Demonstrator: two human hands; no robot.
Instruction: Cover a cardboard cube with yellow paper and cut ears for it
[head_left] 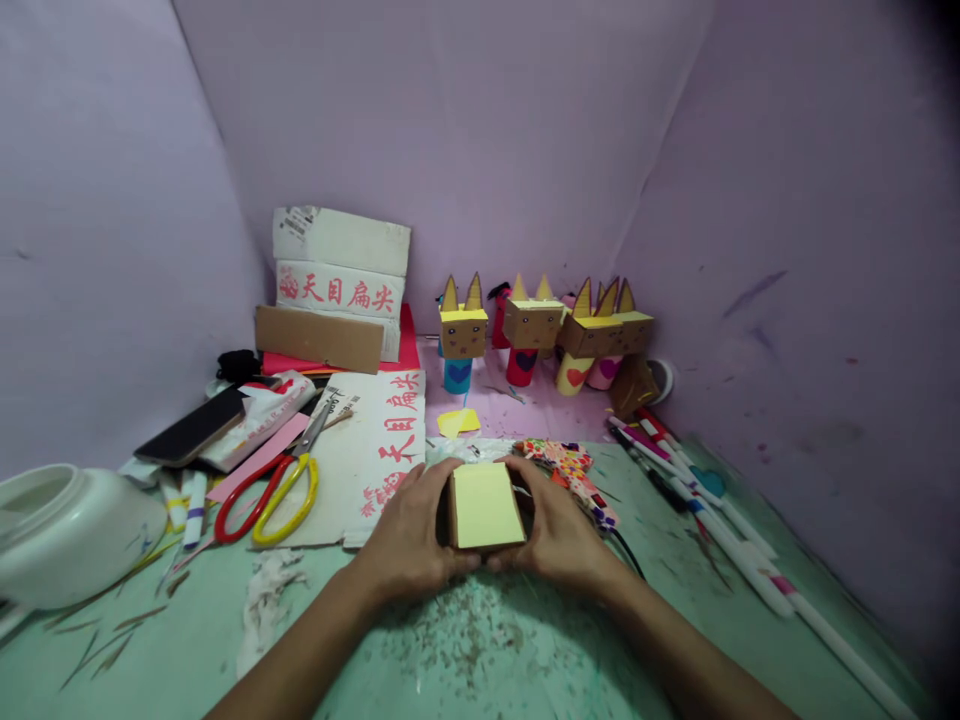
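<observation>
Small cardboard box [487, 507]: brown sides, flat pale-yellow top facing up; held, just below mid-view.

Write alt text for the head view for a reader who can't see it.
A person's left hand and right hand hold a small box with a pale yellow top at a green table. Beyond it stand cardboard-headed figures with pointed ears; scissors lie to the left, white pens to the right.

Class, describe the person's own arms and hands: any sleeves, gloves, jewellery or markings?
The left hand and right hand are bare, with no gloves and no rings that I can make out. The forearms are uncovered: no sleeve, watch, bracelet or clear marking shows.
</observation>
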